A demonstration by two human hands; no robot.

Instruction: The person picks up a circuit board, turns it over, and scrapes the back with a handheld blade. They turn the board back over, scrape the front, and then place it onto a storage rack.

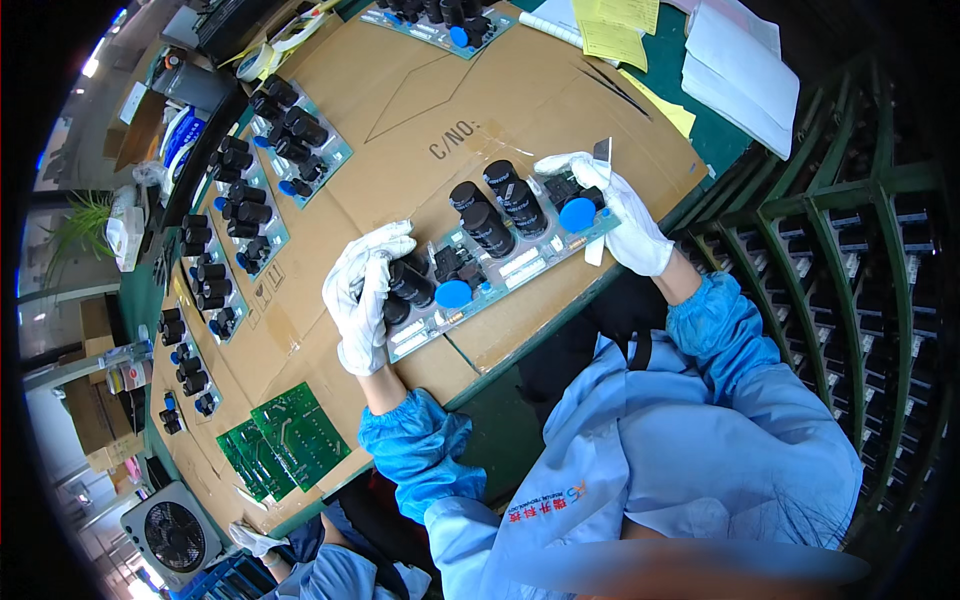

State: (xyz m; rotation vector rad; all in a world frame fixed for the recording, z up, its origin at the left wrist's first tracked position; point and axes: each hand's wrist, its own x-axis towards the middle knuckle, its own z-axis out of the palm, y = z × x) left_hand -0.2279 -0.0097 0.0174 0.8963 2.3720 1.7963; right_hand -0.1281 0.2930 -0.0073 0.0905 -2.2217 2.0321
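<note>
A populated circuit board [515, 268] is held at the near edge of the cardboard-covered table, its long side slanting up to the right. Tall black capacitors [488, 230] rise from it, and a blue disc part [454, 294] sits at its front edge. My left hand [362, 295], in a white glove, closes round the board's left end beside more black capacitors. At the right end, my gloved right hand [628, 215] grips the board with the thumb side over its top. A small flat grey piece [602, 150] sticks up by those fingers; what it is, I cannot tell.
More populated boards [300, 140] lie in rows at the left. Bare green boards [300, 435] overlap near the front left, by another person's gloved hand [255, 540]. Papers [740, 80] lie at the far right corner. A green rack [800, 210] stands right of the table.
</note>
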